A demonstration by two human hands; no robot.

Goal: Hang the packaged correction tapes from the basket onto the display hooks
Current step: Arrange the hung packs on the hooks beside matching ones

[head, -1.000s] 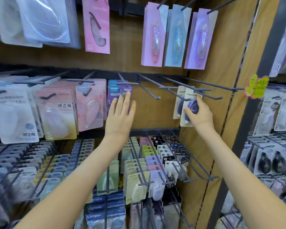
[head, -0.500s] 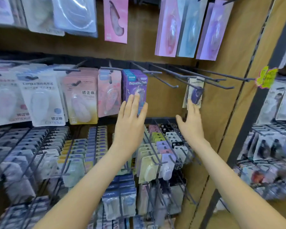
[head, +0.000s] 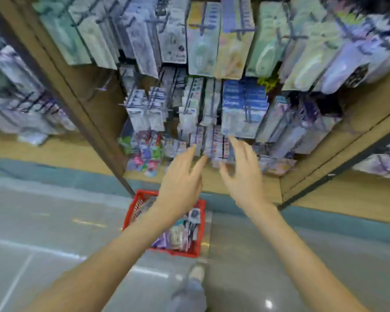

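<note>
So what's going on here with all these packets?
A person is stocking a shop display by hand. At this moment the left hand and the right hand are both empty, fingers spread, held out in front of the lower rows. A red basket of packaged correction tapes sits on the floor below. Hanging packets crowd the display. The picture is blurred.

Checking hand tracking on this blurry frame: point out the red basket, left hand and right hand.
red basket (head: 134, 210), head view, on its left side wall.
left hand (head: 180, 188), head view, on the back of the hand.
right hand (head: 243, 180), head view, on the back of the hand.
</note>
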